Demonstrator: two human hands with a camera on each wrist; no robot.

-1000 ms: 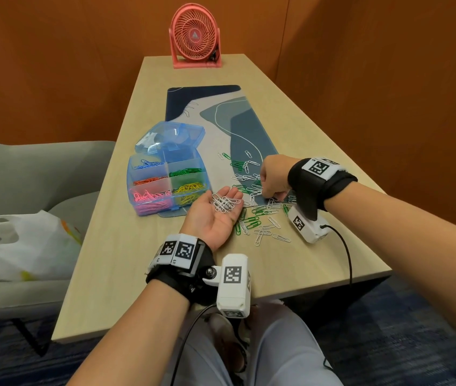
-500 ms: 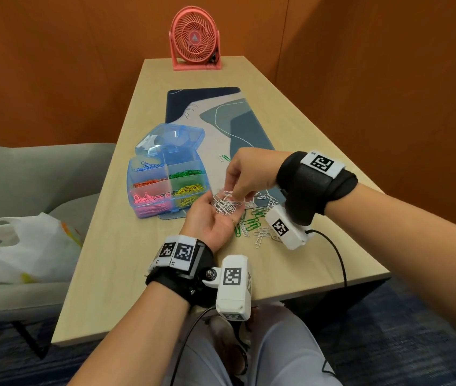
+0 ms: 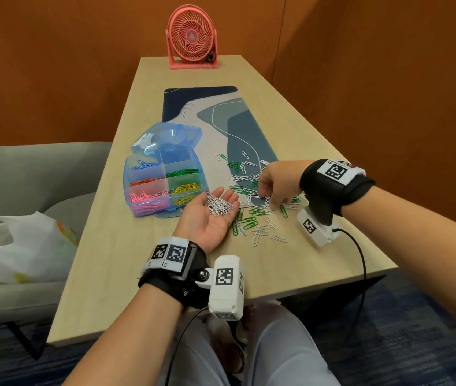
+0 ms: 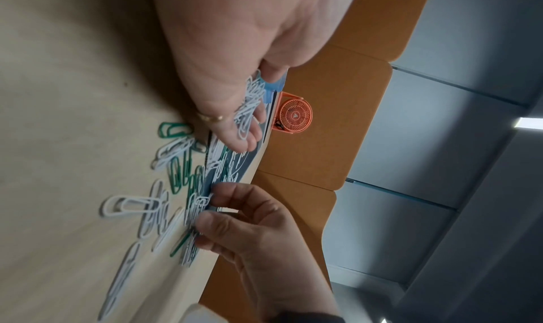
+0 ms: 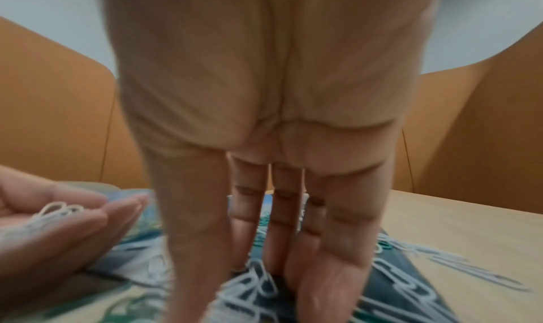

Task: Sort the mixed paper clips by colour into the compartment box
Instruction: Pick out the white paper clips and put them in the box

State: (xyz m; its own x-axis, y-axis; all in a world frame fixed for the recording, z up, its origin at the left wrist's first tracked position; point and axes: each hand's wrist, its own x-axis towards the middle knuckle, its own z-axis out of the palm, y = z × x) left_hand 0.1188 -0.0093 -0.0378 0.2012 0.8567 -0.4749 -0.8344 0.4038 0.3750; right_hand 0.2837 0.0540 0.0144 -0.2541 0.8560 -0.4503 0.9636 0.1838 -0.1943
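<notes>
While the left hand [image 3: 210,218] lay palm-up on the bench [image 3: 115,260], fingers relaxed, cradling white paper clips [image 3: 219,204], the right hand [image 3: 277,182] reached fingers-down into the loose white and green clips [image 3: 251,215]; its grip could not be determined. Beyond-left stood the compartment box [image 3: 162,188], lid open.

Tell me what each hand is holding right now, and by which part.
The left hand lies palm up, cradling a heap of white paper clips on palm and fingers. The right hand reaches fingers-down into the loose clips; whether it pinches any cannot be told.
</notes>
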